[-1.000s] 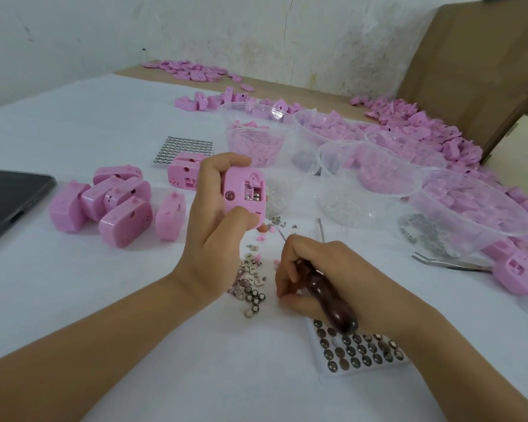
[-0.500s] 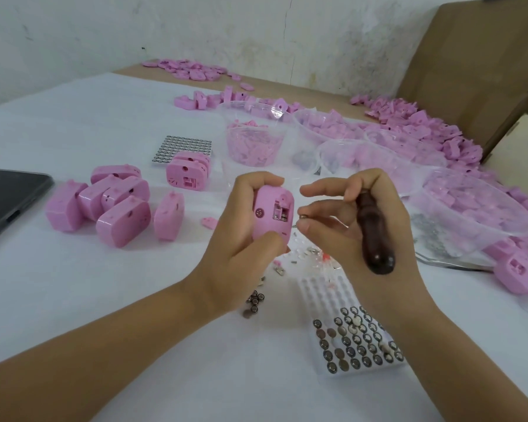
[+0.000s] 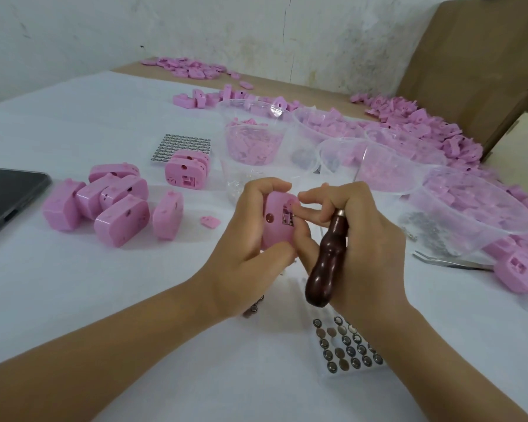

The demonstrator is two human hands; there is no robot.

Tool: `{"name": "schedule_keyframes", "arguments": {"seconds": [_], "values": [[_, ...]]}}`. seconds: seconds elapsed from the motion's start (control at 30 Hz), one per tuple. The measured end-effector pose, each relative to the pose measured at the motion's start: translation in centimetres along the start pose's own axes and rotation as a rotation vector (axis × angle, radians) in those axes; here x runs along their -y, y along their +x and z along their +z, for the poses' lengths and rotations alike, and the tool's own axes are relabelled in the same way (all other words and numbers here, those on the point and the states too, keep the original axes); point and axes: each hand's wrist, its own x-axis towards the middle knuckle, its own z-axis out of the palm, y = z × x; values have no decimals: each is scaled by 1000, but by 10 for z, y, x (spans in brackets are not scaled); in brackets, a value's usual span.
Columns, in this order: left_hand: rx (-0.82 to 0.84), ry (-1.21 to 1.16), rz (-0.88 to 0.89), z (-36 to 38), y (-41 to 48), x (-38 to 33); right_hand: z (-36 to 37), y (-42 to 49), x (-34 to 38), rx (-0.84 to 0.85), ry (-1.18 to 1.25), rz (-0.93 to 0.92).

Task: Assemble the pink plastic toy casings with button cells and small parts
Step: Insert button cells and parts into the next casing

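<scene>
The pink casing [image 3: 275, 233] is grasped in the left grip [image 3: 244, 248]; a wooden-handled tool [image 3: 325, 257] is clenched in the adjoining right grip [image 3: 360, 239].

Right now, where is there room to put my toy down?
Bare cloth lies between the phone and the far cell sheet, and in front of the casing pile. It is crowded by the tubs and pink heap on the right.
</scene>
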Motion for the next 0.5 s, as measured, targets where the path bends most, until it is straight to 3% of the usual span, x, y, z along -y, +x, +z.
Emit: {"name": "schedule_keyframes", "arguments": {"seconds": [0.13,0.3,0.5], "values": [[37,-51,4,1,-1,-1,2,-4,3,32,-33,-58],[-115,-115,-80,-4,5,4,4,-4,-2,-12,1,-45],[-173,-66,-82,-3,4,-2,1,-2,-5,0,288,167]]}}
